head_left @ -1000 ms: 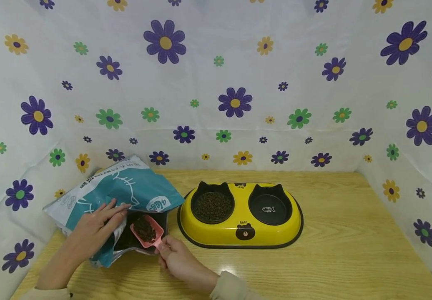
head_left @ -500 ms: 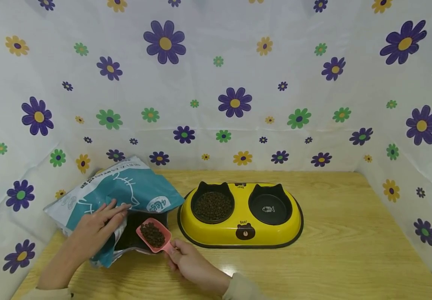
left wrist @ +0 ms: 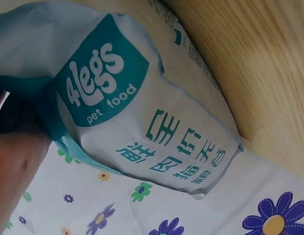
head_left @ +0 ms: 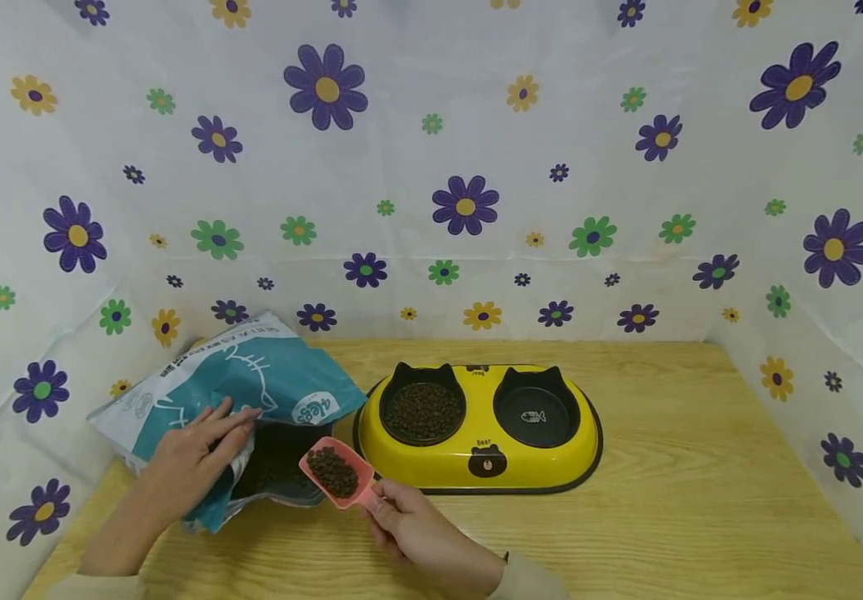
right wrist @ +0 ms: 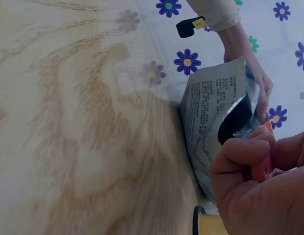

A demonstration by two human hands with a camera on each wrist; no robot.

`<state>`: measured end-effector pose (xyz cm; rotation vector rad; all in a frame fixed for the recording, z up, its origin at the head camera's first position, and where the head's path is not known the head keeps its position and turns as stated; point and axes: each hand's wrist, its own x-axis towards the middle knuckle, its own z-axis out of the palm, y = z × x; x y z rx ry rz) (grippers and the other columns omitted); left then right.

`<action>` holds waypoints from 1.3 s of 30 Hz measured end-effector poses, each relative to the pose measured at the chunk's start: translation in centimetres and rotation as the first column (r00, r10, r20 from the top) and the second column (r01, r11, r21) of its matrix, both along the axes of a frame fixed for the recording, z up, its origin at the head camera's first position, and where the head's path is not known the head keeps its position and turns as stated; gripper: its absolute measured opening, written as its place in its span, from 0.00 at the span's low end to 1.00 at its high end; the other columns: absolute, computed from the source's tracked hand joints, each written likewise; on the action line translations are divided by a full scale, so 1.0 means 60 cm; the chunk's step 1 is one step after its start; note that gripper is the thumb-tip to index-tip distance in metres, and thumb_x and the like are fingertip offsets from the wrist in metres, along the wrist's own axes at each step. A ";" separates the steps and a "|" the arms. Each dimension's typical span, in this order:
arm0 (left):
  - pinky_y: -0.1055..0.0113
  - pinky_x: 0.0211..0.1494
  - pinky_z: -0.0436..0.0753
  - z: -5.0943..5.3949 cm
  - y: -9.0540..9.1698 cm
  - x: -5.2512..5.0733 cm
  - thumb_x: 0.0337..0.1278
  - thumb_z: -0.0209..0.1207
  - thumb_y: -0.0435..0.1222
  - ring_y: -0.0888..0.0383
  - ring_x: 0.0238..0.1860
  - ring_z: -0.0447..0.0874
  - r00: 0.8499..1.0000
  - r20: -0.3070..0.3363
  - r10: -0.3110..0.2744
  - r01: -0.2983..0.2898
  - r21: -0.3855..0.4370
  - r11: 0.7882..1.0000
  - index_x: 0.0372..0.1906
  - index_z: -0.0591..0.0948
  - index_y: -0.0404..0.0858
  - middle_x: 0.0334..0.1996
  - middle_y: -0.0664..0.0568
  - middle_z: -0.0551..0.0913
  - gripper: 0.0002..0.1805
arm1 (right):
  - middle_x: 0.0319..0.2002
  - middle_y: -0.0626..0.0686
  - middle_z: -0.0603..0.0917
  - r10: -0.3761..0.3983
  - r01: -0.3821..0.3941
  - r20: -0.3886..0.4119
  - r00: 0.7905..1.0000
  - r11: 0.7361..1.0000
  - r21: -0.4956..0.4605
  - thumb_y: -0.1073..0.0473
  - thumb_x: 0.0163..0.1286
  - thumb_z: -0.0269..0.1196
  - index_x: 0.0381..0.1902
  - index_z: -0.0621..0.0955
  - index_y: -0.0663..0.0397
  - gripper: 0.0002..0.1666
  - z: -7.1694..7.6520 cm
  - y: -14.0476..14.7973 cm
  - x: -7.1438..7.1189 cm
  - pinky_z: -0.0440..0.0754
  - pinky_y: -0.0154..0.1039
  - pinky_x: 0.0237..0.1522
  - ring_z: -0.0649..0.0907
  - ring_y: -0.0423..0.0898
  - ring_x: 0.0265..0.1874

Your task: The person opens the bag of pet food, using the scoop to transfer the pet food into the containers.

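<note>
My right hand (head_left: 427,533) grips the handle of a pink scoop (head_left: 360,467), which is heaped with brown kibble (head_left: 332,472). The scoop is just right of the mouth of a teal and white pet food bag (head_left: 296,375), apart from it. My left hand (head_left: 195,462) holds the bag by its folded edge, fingers lying over the teal side; its thumb is hidden in the head view. In the right wrist view, curled fingers (right wrist: 240,161) cover most of the scoop. The left wrist view shows the bag's printed panel (left wrist: 142,107).
Right of the bag stands a yellow double feeding bowl (head_left: 484,467). Its left black bowl (head_left: 422,412) contains kibble; the right black bowl (head_left: 536,417) shows a fishbone print on its bottom. A flowered cloth (head_left: 401,150) surrounds the wooden table (head_left: 671,500).
My right hand has drawn the loaded scoop out of the bag's mouth, moving right and slightly toward me. My left hand has stayed on the bag.
</note>
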<state>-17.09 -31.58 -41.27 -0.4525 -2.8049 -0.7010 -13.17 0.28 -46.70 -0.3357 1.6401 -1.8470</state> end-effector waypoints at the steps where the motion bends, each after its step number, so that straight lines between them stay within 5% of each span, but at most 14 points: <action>1: 0.24 0.60 0.72 -0.001 0.000 0.001 0.78 0.54 0.42 0.20 0.65 0.71 1.000 -0.004 0.000 0.000 0.001 1.000 0.62 0.83 0.37 0.63 0.27 0.78 0.19 | 0.25 0.48 0.72 0.000 0.000 -0.003 1.000 1.000 0.002 0.54 0.85 0.44 0.45 0.74 0.63 0.18 0.001 0.006 0.000 0.59 0.32 0.18 0.62 0.43 0.17; 22: 0.27 0.65 0.71 -0.014 0.012 0.006 0.78 0.53 0.43 0.24 0.68 0.71 1.000 -0.003 0.007 -0.008 -0.025 1.000 0.62 0.84 0.38 0.63 0.31 0.80 0.19 | 0.22 0.47 0.73 -0.209 0.210 -0.033 0.977 0.976 0.061 0.52 0.84 0.50 0.48 0.74 0.65 0.18 0.005 0.129 -0.020 0.65 0.30 0.17 0.66 0.40 0.15; 31: 0.28 0.66 0.70 -0.015 0.008 0.009 0.78 0.53 0.43 0.27 0.69 0.72 1.000 -0.019 0.004 -0.005 -0.015 1.000 0.62 0.84 0.39 0.62 0.34 0.82 0.19 | 0.20 0.48 0.72 -0.311 0.326 -0.121 0.943 0.935 0.139 0.52 0.84 0.50 0.52 0.75 0.66 0.20 0.017 0.152 -0.048 0.64 0.31 0.17 0.66 0.42 0.14; 39: 0.30 0.67 0.71 -0.007 0.004 0.007 0.77 0.54 0.41 0.28 0.69 0.73 0.999 -0.030 -0.026 0.024 -0.041 0.999 0.61 0.84 0.38 0.62 0.35 0.83 0.19 | 0.20 0.49 0.73 -0.378 0.439 -0.266 0.887 0.867 0.234 0.54 0.82 0.54 0.49 0.79 0.64 0.17 0.016 0.156 -0.071 0.63 0.29 0.16 0.65 0.41 0.14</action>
